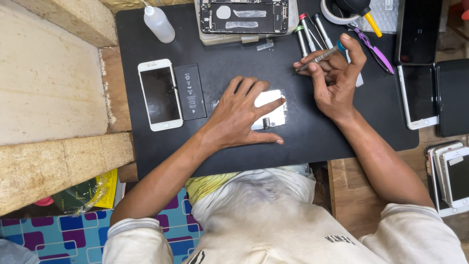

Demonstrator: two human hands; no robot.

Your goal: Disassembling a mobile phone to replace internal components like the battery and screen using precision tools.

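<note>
My left hand [239, 115] lies flat, fingers spread, on a small shiny metal plate [273, 115] in the middle of a black work mat [312, 142]. Only the plate's right part shows past my fingers. To its upper right, my right hand [334, 80] holds a thin screwdriver [320, 57] with a blue cap, its tip pointing left and raised off the mat. A white phone screen [159, 95] lies face up at the left of the mat, with a black battery [190, 92] right beside it.
An opened phone body [243, 15] on a tray sits at the top. A white squeeze bottle [159, 22], several more screwdrivers [309, 30], purple tweezers [375, 51] and a tape roll [332, 14] lie along the back. Several phones [447, 176] are stacked at the right.
</note>
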